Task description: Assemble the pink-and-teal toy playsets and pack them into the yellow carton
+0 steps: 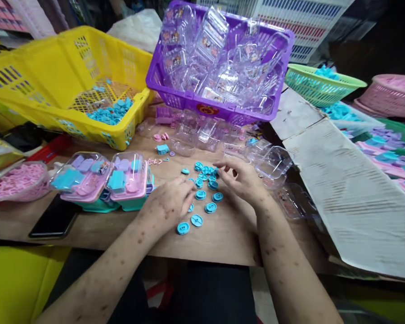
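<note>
Small turquoise oval plastic pieces lie scattered on the brown tabletop between my hands. My left hand is over the left side of the group, its fingers curled down and together. Its fingertips are partly hidden, so whatever they hold does not show. At the group's upper right is my right hand, fingers bent and apart, with the tips close to the turquoise pieces there. Nearer the table's front edge lie a round turquoise disc and another oval piece.
Behind are a yellow crate with turquoise parts and a purple basket of clear packaging. To the left stand filled clear boxes, a phone and a bowl of pink pieces. A cardboard sheet borders the right.
</note>
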Demonstrator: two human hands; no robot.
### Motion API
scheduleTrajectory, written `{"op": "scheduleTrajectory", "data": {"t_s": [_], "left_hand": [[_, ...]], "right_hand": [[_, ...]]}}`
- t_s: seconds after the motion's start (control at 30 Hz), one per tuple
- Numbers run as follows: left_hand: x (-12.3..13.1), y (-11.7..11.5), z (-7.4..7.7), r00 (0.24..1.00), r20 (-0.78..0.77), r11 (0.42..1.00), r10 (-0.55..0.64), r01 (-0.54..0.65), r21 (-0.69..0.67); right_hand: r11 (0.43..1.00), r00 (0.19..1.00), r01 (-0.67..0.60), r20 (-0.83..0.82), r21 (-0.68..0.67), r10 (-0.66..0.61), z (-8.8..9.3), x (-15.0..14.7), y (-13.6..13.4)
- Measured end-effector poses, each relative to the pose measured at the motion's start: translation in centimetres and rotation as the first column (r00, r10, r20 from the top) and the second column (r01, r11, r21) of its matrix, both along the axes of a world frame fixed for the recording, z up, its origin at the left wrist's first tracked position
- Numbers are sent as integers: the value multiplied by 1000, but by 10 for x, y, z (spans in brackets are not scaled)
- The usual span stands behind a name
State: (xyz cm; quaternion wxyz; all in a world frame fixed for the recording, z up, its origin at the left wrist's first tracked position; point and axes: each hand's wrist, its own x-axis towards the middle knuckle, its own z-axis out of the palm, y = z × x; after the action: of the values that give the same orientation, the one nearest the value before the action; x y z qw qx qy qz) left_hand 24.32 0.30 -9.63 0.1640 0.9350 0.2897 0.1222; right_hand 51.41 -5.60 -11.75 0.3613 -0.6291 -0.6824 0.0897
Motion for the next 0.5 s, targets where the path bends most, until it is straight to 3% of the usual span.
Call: {"op": "scheduleTrajectory", "data": {"t_s": [0.1,0.23,0.5], "left_hand": [[30,25,-1,991,60,988,119,-124,89],[58,51,-8,962,-99,963,255,-244,113],[53,53,-5,935,-210,958,286,-273,89]], "right_hand": [[1000,998,11,66,-6,-10,-13,0,8],[994,991,-105,86,-14,106,-25,-1,13],[992,988,-121,98,28,118,-20,3,11]]}}
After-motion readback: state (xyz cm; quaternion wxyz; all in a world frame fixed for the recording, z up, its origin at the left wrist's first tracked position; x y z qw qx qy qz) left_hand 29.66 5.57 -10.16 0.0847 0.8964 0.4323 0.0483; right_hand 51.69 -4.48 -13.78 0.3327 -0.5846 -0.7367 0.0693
